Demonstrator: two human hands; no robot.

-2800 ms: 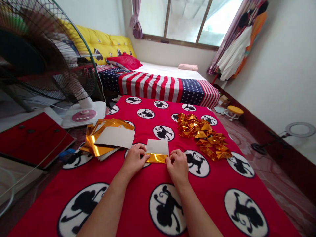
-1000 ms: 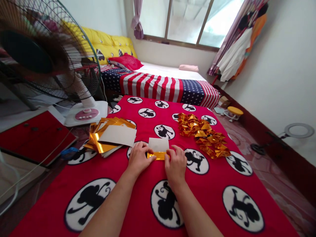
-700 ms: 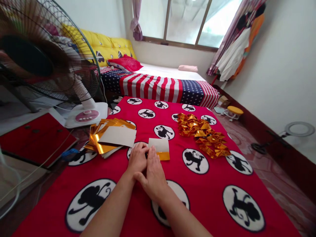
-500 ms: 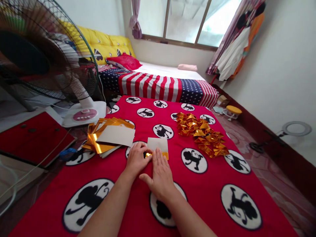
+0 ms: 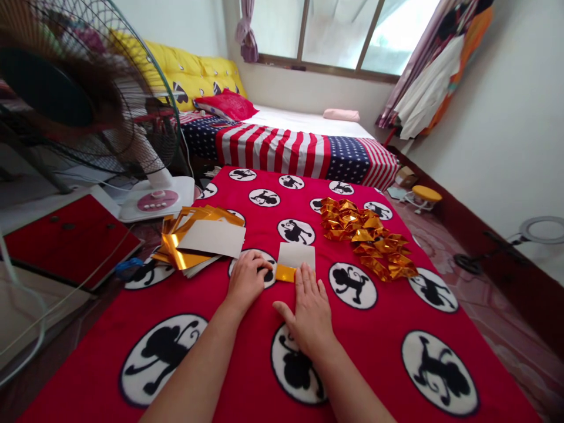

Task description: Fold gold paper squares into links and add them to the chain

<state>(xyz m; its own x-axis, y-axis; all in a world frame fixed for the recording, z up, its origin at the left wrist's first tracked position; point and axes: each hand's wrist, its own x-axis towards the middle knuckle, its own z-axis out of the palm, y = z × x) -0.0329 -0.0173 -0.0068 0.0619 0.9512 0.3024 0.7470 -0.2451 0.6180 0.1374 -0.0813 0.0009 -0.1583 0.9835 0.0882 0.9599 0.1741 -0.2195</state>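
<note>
A sheet of paper (image 5: 296, 254), white on its upper part, lies on the red cloth with its lower edge folded up as a gold strip. My right hand (image 5: 311, 305) is flat, fingers stretched and thumb apart, its fingertips pressing the strip's right part. Just left of the sheet, my left hand (image 5: 247, 279) rests with bent fingers, a small gap between thumb and fingers and nothing visible in it. Farther left lies a loose pile of gold-and-white paper sheets (image 5: 211, 238). Several folded gold paper pieces (image 5: 365, 238) are clustered at the right.
The red cloth (image 5: 370, 346) with monkey prints covers the work surface. A running fan (image 5: 88, 94) stands at the left on its white base. Behind is a bed (image 5: 282, 150) with a striped, starred cover. A yellow stool (image 5: 426, 194) sits on the floor at right.
My left hand has come away from the paper's left edge. My right hand has slid right along the folded strip, uncovering more of the gold. The whole view has shifted slightly.
</note>
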